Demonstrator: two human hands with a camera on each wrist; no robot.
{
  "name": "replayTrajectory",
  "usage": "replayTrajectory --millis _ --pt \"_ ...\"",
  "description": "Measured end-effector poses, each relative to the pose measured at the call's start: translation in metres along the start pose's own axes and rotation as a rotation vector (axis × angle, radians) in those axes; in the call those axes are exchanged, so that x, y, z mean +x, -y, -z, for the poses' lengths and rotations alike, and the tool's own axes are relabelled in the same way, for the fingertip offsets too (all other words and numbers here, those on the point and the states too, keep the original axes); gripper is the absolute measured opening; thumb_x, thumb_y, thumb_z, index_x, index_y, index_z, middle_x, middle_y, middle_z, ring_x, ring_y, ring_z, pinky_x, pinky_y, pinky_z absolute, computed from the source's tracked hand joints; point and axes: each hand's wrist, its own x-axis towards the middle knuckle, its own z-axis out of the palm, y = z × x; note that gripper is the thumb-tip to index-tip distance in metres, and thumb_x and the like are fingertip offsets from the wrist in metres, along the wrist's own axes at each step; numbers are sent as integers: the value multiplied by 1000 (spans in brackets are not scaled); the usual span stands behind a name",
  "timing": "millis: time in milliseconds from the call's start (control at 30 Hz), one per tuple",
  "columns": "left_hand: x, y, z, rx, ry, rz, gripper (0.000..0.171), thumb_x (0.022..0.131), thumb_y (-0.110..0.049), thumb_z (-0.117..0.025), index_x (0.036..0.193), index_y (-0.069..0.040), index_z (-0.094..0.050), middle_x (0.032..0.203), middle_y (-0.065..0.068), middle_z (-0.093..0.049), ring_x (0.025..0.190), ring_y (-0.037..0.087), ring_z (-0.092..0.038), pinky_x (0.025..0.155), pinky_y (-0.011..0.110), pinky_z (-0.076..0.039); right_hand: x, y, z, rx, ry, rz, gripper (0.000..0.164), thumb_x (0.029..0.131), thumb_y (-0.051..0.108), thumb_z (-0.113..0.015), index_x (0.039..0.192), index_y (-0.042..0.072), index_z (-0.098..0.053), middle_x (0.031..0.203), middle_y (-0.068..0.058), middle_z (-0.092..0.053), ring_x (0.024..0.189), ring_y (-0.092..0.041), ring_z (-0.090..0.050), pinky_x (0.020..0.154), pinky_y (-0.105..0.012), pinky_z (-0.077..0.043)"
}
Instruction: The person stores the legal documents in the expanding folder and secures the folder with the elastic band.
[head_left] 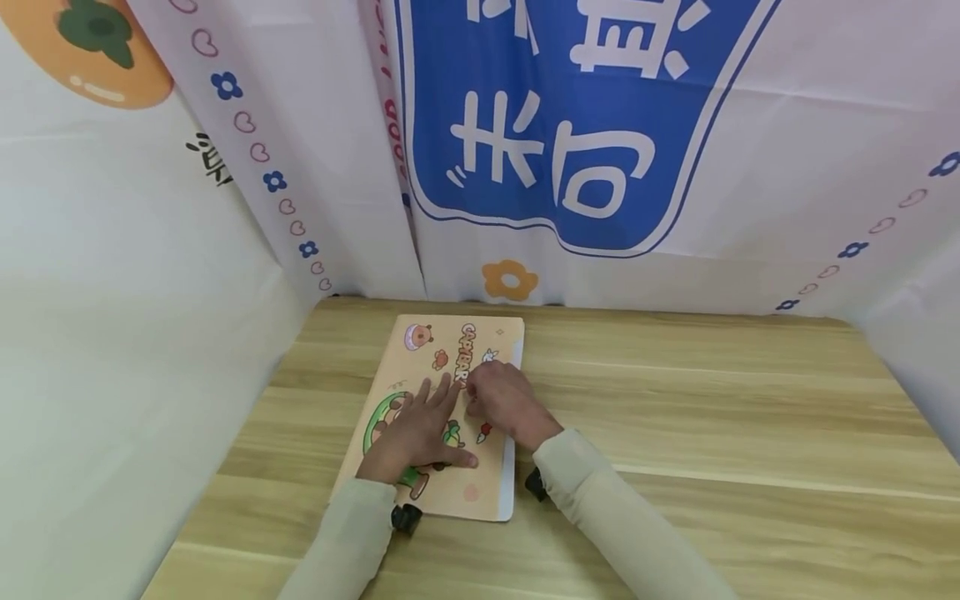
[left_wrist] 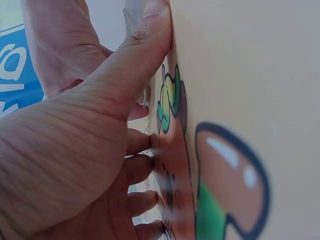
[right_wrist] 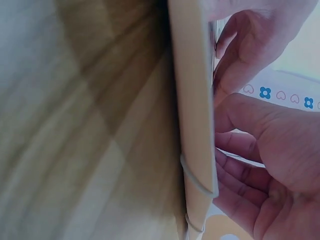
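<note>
A peach-coloured booklet (head_left: 472,493) with capybara cartoons lies on the wooden table, a pale strip along its right edge. My left hand (head_left: 420,429) rests on its cover with the fingers spread and the thumb pointing right. In the left wrist view the left thumb (left_wrist: 135,55) lies against the cover. Just to its right, my right hand (head_left: 510,402) bends its fingers down onto the cover near the printed title. The right wrist view shows these curled fingers (right_wrist: 242,170) at the cover; whether they pinch anything I cannot tell.
Thin grey bands (right_wrist: 197,177) cross the booklet's edge in the right wrist view. The wooden table (head_left: 712,400) extends to the right of the booklet. A printed white cloth (head_left: 360,167) hangs behind the table and along its sides.
</note>
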Motion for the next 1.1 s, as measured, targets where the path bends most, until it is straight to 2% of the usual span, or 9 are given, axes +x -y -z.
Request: replayTrajectory --millis 100,300,500,767,967,1100 --pt "-2 0 0 0 2 0 124 75 -65 -81 164 -7 -17 169 17 -7 152 48 -4 118 64 -11 1 1 -1 13 -7 7 11 82 8 -77 74 13 -72 74 5 -59 63 -12 -53 57 -27 -46" --pt "-2 -1 -3 -48 0 -37 122 78 -61 -82 164 -5 -16 169 18 -6 152 48 -2 117 66 -8 2 2 -4 -31 -25 -29 27 95 12 -70 68 14 -69 67 3 -59 58 -13 -52 53 -28 -45" --pt "-4 0 -3 -54 -14 -33 122 77 -60 -83 163 -4 -17 169 19 -7 151 50 -2 116 68 -9 5 4 -3 2 -8 -78 13 89 20 -79 77 15 -73 73 7 -63 65 -11 -55 58 -28 -47" --pt "-4 1 -1 -53 -7 -41 123 78 -60 -82 163 -2 -14 168 21 -6 151 52 -2 116 69 -9 10 8 -3 -12 27 -127 33 88 22 -79 62 16 -59 58 5 -53 53 -13 -48 45 -27 -39" --pt "-3 0 -1 -55 -15 -38 123 77 -58 -84 163 -3 -15 168 20 -7 151 52 -3 116 69 -9 12 8 -5 -40 39 -148 34 88 26 -78 63 14 -58 60 2 -54 51 -13 -49 45 -27 -40" --pt "-2 0 -1 -56 -18 -38 123 77 -59 -84 163 -4 -15 168 20 -7 151 51 -3 116 69 -9 14 7 -7 -58 31 -149 31 88 30 -78 66 15 -62 68 2 -57 58 -14 -52 50 -29 -45"
